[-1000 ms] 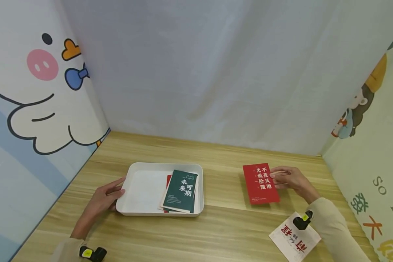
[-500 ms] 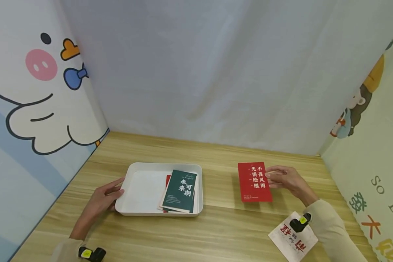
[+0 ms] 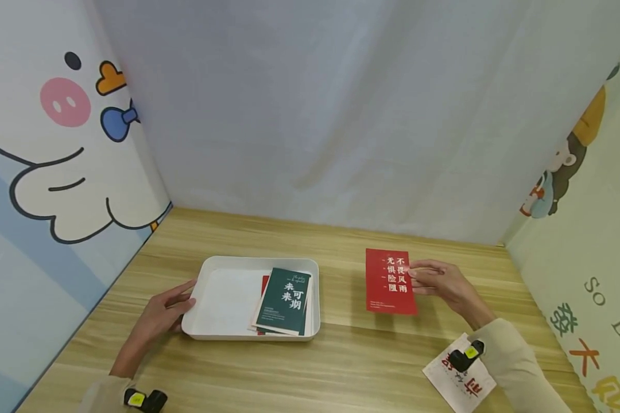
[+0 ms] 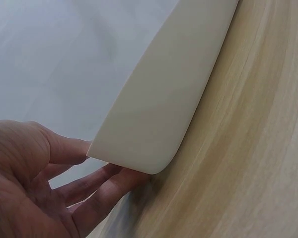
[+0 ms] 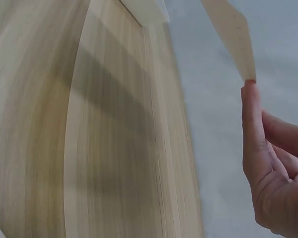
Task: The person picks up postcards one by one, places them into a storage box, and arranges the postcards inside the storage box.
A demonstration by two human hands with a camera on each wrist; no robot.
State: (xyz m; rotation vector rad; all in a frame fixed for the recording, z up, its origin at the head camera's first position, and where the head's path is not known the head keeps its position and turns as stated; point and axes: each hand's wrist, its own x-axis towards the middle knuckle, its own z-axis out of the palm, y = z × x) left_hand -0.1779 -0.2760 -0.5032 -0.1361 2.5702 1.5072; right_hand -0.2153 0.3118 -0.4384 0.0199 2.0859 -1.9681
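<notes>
My right hand pinches a red card with white Chinese writing by its right edge, raised over the table to the right of the tray. From the right wrist view, the card's pale back rises above the fingertips. At the left, my left hand grips the short end of a white tray; its thumb lies at the rim and its fingers reach under the wall, as the left wrist view shows. A green card tops a small overlapping pile in the tray's right half, with a red edge peeking out.
A pale square card with red writing lies on the wood-grain table, partly covered by the right wrist's camera. A grey-white curtain closes off the back. Printed cartoon panels stand at both sides.
My right hand has carried the red card leftward and slightly up, closer to the tray. The left hand and the tray stay nearly where they were.
</notes>
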